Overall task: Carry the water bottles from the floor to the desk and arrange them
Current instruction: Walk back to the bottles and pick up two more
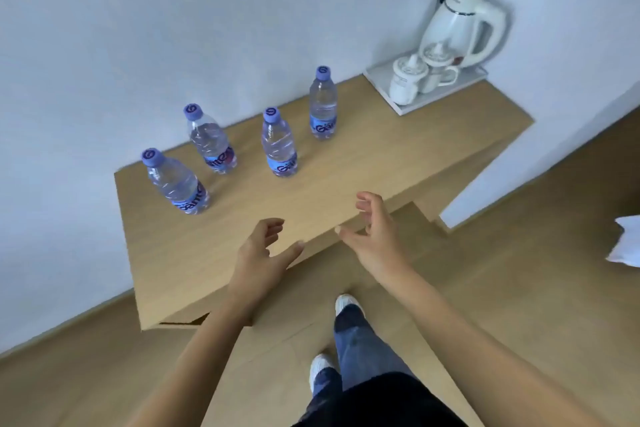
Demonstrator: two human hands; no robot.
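Observation:
Several clear water bottles with purple caps and blue labels stand upright on the wooden desk [346, 170]. One bottle [176, 184] is near the desk's left end, a second bottle [212, 140] behind it, a third bottle [279, 144] in the middle and the last bottle [322, 104] toward the back. My left hand [263, 253] hovers over the desk's front edge with loosely curled fingers, holding nothing. My right hand [372, 232] floats beside it, fingers relaxed and spread, also holding nothing. Both hands are well short of the bottles.
A white tray [377, 80] at the desk's far right holds a white kettle [457, 31] and two white cups [405, 80]. White walls bound the desk at the back and right. Below is wooden floor [519, 288], with my legs and white shoes [346, 303]. Something white [627, 243] lies at the right edge.

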